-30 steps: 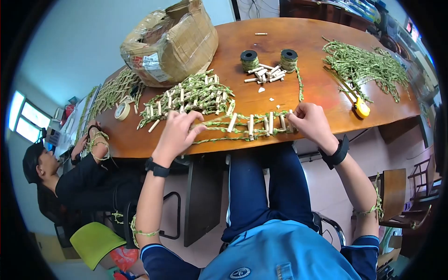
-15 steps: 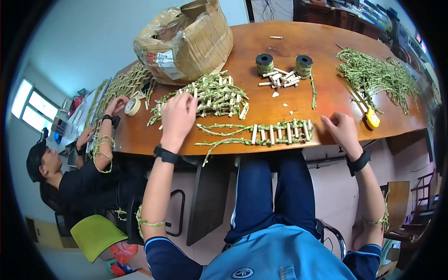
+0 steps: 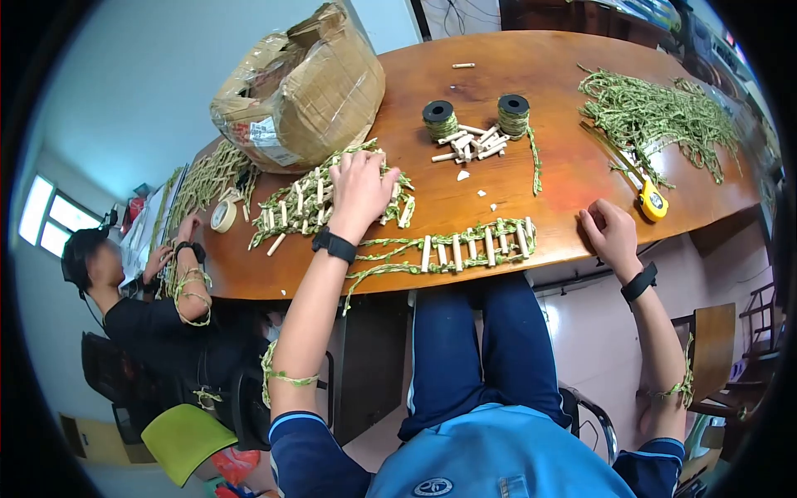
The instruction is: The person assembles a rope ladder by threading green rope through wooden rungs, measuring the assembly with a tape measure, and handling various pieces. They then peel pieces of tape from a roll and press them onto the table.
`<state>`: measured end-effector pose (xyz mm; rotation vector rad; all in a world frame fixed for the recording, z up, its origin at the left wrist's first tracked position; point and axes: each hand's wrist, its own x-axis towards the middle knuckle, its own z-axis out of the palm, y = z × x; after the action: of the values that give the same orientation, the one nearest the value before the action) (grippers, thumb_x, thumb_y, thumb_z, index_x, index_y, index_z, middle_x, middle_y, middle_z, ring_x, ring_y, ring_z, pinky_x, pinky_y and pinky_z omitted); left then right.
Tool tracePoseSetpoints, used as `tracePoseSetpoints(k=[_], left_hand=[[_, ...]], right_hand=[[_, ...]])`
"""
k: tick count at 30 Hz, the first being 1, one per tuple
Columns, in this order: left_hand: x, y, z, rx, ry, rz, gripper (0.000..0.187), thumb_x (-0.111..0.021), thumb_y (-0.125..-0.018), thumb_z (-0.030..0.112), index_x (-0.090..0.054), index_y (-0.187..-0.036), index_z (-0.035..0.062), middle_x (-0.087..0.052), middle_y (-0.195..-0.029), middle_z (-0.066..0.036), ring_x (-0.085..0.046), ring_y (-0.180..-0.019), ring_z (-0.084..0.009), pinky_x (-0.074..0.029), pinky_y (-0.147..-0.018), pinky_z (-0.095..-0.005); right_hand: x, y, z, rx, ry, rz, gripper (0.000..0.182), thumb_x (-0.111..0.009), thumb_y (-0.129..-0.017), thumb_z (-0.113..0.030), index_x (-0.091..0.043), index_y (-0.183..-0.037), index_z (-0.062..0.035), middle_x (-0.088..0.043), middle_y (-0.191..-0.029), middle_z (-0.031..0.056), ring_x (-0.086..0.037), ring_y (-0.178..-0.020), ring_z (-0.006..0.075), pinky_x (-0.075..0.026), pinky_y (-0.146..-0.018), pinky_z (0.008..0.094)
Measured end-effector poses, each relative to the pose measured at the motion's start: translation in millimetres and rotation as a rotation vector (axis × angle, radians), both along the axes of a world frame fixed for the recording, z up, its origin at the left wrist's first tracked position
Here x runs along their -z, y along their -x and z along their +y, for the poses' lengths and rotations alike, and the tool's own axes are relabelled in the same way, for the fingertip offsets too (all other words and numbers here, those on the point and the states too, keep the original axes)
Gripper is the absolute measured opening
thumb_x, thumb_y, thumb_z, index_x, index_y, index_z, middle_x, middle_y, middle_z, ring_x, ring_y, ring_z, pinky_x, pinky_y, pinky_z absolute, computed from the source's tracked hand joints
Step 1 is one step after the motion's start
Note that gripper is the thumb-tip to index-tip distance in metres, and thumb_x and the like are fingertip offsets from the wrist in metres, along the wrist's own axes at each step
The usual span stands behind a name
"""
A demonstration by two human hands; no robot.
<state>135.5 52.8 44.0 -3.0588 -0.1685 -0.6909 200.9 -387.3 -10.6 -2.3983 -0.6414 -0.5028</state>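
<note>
My left hand [image 3: 363, 195] lies on the pile of small rope ladders [image 3: 290, 199], fingers stretched over it and not visibly gripping. These ladders have pale wooden rungs between green leafy cords. In front of me at the table edge lies a single ladder [image 3: 477, 246], its loose cord ends pointing left. My right hand [image 3: 612, 235] rests at the table edge right of that ladder, apart from it. Its fingers are loosely bent, the thumb held away, and nothing shows in it. Beyond the ladder lies a heap of wooden rungs [image 3: 471, 145] beside two cord spools [image 3: 514, 116].
A taped cardboard box [image 3: 320, 100] stands behind the pile. On the right are a tangle of green cord [image 3: 656, 116] and a yellow tape measure [image 3: 652, 202], partly extended. A tape roll [image 3: 223, 216] lies left, near a co-worker [image 3: 149, 290] handling more cord netting.
My left hand has moved right and away from me, down onto the ladder pile. My right hand stays near the table edge. The whole view has shifted slightly.
</note>
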Motion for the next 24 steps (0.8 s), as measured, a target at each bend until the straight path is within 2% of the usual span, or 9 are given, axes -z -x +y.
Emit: tracePoseSetpoints(k=[1, 4, 5, 8, 10, 15, 17, 20, 24], left_hand=[[5.1, -8.2, 1.8, -0.055, -0.011, -0.011, 0.043, -0.061, -0.097, 0.044, -0.072, -0.123, 0.0116, -0.067, -0.132, -0.011, -0.053, -0.120, -0.0313, -0.032, -0.102, -0.0497], [7.2, -24.7, 0.8, -0.202, 0.087, 0.269, 0.044, -0.057, -0.099, 0.046, -0.072, -0.125, 0.0141, -0.067, -0.132, -0.011, -0.052, -0.122, -0.0327, -0.030, -0.103, -0.0532], [12.3, -25.5, 1.3, -0.179, 0.090, 0.240, 0.040, -0.057, -0.098, 0.046, -0.074, -0.122, 0.0180, -0.069, -0.126, -0.011, -0.052, -0.122, -0.0325, -0.029, -0.104, -0.0558], [3.1, -24.8, -11.3, -0.182, -0.009, 0.284, 0.037, -0.058, -0.098, 0.045, -0.077, -0.116, 0.0194, -0.070, -0.122, -0.009, -0.051, -0.123, -0.0322, -0.029, -0.104, -0.0571], [4.6, -26.4, -11.7, -0.206, -0.073, 0.292, 0.034, -0.061, -0.096, 0.045, -0.081, -0.104, 0.0177, -0.070, -0.120, -0.009, -0.051, -0.123, -0.0321, -0.029, -0.105, -0.0591], [0.9, -30.6, -5.4, -0.257, -0.052, 0.178, 0.032, -0.064, -0.095, 0.042, -0.081, -0.095, 0.0145, -0.074, -0.099, -0.010, -0.060, -0.108, -0.0310, -0.031, -0.102, -0.0546], [-4.7, -30.5, -0.4, -0.285, 0.059, 0.085, 0.029, -0.066, -0.093, 0.041, -0.080, -0.092, 0.0158, -0.075, -0.094, -0.009, -0.062, -0.104, -0.0312, -0.032, -0.099, -0.0520], [-16.5, -26.4, 10.7, -0.315, 0.150, -0.135, 0.018, -0.074, -0.085, 0.033, -0.076, -0.093, 0.0177, -0.075, -0.092, -0.006, -0.066, -0.099, -0.0290, -0.032, -0.094, -0.0479], [-26.3, -27.8, 64.8, -0.404, 0.346, -0.241, 0.019, -0.078, -0.080, 0.027, -0.071, -0.094, 0.0169, -0.074, -0.092, -0.001, -0.069, -0.090, -0.0240, -0.038, -0.090, -0.0448]], right_hand=[[-2.2, 1.6, 0.7, -0.006, -0.003, -0.011, 0.023, -0.072, -0.090, -0.025, -0.064, -0.081, -0.0049, -0.064, -0.070, 0.0128, -0.064, -0.064, 0.0302, -0.050, -0.060, 0.0383], [-4.8, 2.8, 0.6, -0.018, -0.016, -0.003, 0.023, -0.071, -0.090, -0.025, -0.064, -0.080, -0.0056, -0.063, -0.070, 0.0126, -0.064, -0.064, 0.0302, -0.050, -0.060, 0.0387], [-3.5, 2.4, -0.3, -0.013, -0.011, 0.001, 0.024, -0.070, -0.090, -0.026, -0.063, -0.079, -0.0065, -0.063, -0.069, 0.0121, -0.064, -0.065, 0.0301, -0.050, -0.060, 0.0396], [-3.0, 3.3, -1.3, -0.023, -0.021, -0.036, 0.024, -0.069, -0.091, -0.027, -0.063, -0.078, -0.0070, -0.062, -0.068, 0.0116, -0.064, -0.065, 0.0299, -0.050, -0.060, 0.0404], [-1.9, 4.8, -3.1, -0.016, -0.014, -0.025, 0.024, -0.069, -0.091, -0.027, -0.063, -0.079, -0.0071, -0.062, -0.067, 0.0111, -0.064, -0.064, 0.0298, -0.050, -0.060, 0.0405], [-2.2, 2.7, -2.8, -0.025, -0.015, -0.033, 0.024, -0.068, -0.091, -0.027, -0.063, -0.078, -0.0071, -0.060, -0.066, 0.0102, -0.063, -0.064, 0.0296, -0.050, -0.059, 0.0406], [-3.3, 3.3, -3.1, -0.026, -0.017, -0.031, 0.024, -0.068, -0.091, -0.026, -0.063, -0.078, -0.0070, -0.061, -0.066, 0.0102, -0.063, -0.063, 0.0294, -0.050, -0.059, 0.0406], [-3.1, 3.3, -2.7, -0.027, -0.023, -0.032, 0.024, -0.068, -0.091, -0.026, -0.063, -0.077, -0.0069, -0.061, -0.066, 0.0103, -0.063, -0.064, 0.0296, -0.050, -0.059, 0.0406], [-2.1, 3.4, -2.8, -0.028, -0.024, -0.042, 0.023, -0.068, -0.090, -0.025, -0.063, -0.078, -0.0066, -0.061, -0.067, 0.0109, -0.063, -0.064, 0.0301, -0.050, -0.060, 0.0405]])
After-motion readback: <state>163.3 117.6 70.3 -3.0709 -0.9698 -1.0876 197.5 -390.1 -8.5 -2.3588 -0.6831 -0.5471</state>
